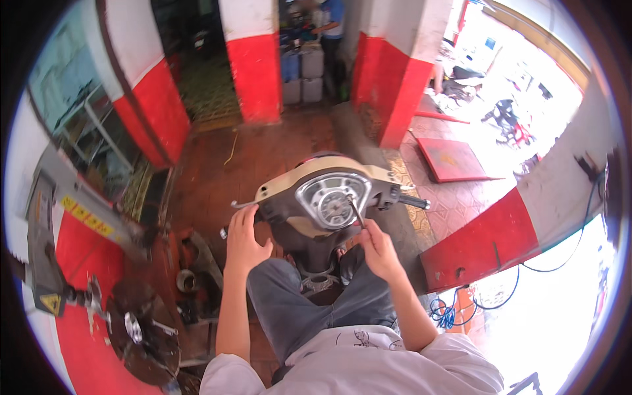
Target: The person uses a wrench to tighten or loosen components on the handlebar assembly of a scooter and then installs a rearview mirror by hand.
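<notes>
In front of me stands a scooter's handlebar cover [283,186], cream and brown, with a round-dialled instrument cluster [332,203] in its middle. My right hand [378,249] is closed round a slim dark metal hand tool [356,212]. The tool's far end reaches over the face of the cluster; whether it touches there I cannot tell. My left hand [245,242] lies over the left handlebar grip, fingers stretched toward the brake lever [245,205] and thumb apart. That hand hides most of the left grip. The right handlebar grip [415,201] sticks out uncovered.
At the left a grey machine [79,224] stands by a round dark turntable [143,332]. A red-and-white pillar [487,230] rises at right, near a coiled blue hose [447,313]. Beyond lies a red ramp [454,159]. A person [331,26] stands at the back by stacked containers [311,69].
</notes>
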{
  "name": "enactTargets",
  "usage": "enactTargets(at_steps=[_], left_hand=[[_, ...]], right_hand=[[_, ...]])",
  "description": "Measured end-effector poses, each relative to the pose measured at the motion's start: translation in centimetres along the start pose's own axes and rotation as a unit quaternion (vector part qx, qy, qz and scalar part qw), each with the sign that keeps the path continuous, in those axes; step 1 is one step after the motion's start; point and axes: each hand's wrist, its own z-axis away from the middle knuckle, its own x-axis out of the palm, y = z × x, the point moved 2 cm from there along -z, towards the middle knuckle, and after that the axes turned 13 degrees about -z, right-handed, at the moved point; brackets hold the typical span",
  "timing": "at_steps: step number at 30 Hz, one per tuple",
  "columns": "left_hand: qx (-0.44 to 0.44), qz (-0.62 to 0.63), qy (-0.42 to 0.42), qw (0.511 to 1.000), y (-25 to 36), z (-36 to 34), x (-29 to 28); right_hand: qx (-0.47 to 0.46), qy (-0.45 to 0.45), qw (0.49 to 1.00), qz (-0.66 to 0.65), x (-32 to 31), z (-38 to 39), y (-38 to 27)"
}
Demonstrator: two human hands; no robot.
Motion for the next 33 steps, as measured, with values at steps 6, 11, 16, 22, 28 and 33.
enactTargets(at_steps=[6, 11, 16, 22, 28, 33], left_hand=[[-0.031, -0.15, -0.199, 0.968, -3.1, -7.1, 4.5], [-0.075, 0.0, -0.351, 0.933, -5.0, -7.3, 6.1], [-0.147, -0.125, -0.197, 0.961, -3.8, -5.2, 6.8], [-0.14, -0.133, -0.192, 0.962, -2.8, -5.6, 6.3], [-0.141, -0.117, -0.228, 0.956, -5.7, -4.9, 7.1], [-0.103, -0.19, -0.074, 0.974, 0.4, -6.0, 4.8]], right_hand=[[-0.05, 0.126, 0.957, 0.258, -10.9, -3.4, 1.7], [-0.026, 0.145, 0.909, 0.39, -15.4, -8.4, 7.0], [-0.037, 0.123, 0.921, 0.369, -15.6, -9.5, 9.9], [-0.021, 0.085, 0.909, 0.406, -15.6, -10.2, 8.2], [-0.006, 0.072, 0.924, 0.375, -15.9, -11.3, 8.7], [0.004, 0.066, 0.923, 0.378, -16.9, -11.3, 9.2]])
